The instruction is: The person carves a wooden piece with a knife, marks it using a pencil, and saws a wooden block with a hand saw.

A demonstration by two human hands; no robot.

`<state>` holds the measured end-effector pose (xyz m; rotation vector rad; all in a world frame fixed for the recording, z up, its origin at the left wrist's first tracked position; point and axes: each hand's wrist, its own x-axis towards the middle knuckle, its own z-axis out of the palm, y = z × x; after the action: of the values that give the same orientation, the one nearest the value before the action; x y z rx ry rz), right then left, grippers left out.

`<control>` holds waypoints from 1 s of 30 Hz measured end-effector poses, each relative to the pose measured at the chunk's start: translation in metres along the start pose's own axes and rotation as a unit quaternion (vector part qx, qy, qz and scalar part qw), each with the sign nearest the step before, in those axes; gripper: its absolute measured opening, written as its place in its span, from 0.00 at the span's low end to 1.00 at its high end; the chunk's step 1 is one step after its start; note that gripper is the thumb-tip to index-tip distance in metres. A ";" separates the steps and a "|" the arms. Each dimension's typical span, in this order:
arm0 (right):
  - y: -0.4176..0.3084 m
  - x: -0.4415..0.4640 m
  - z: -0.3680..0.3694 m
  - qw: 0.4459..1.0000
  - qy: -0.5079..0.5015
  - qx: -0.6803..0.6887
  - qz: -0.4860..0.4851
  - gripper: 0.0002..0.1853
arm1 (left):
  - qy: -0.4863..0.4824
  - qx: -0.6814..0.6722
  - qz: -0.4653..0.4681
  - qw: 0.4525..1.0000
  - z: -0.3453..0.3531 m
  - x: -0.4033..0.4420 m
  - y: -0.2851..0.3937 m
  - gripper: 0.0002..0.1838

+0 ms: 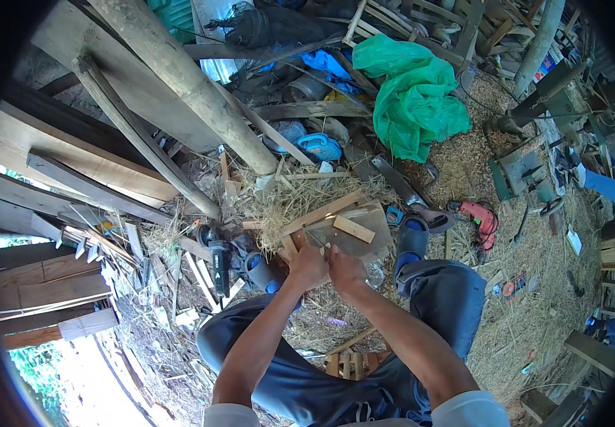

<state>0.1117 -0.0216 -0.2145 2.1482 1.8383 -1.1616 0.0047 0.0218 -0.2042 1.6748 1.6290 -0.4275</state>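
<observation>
My left hand (309, 267) and my right hand (347, 270) are close together over a flat wooden board (375, 245) on the ground between my feet. Both have their fingers curled closed. Around the fingertips there is a small pale piece and a thin dark line reaching onto the board; I cannot make out what either hand holds. A short light wood block (353, 229) lies on the board just beyond the right hand. Behind it, a longer wood strip (324, 212) slants along the board's far edge.
A black power tool (219, 265) stands left of my left foot. To the right lies a red power tool (482, 226). Green plastic sheeting (418, 96) is heaped ahead, beyond a leaning wooden pole (193, 89). Shavings and straw cover the ground. Another person's leg (613, 203) shows far right.
</observation>
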 end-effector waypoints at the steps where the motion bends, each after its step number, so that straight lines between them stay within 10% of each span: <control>1: 0.000 0.000 -0.001 1.000 0.002 0.001 -0.001 0.11 | 0.009 0.002 -0.004 1.000 -0.001 -0.002 0.002 0.20; 30: 0.015 -0.022 0.000 0.995 -0.019 -0.070 -0.069 0.10 | 0.066 0.041 0.072 0.994 0.019 -0.026 -0.009 0.13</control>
<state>0.1251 -0.0437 -0.2071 1.9395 2.0133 -1.0558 -0.0026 -0.0105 -0.2013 1.9023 1.5908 -0.3207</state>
